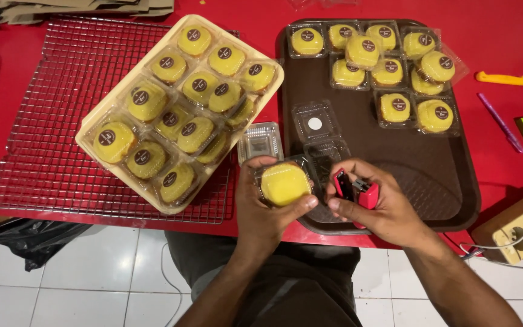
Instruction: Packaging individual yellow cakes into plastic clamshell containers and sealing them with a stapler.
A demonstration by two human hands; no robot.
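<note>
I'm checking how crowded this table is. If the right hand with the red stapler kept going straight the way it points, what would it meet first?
The right hand aims its red stapler left, so it would probably first meet the clear box with the yellow cake that the left hand holds. Depth is hard to judge.

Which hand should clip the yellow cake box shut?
Probably the right hand: it already holds the red stapler right beside the cake box, which the left hand is busy steadying.
</note>
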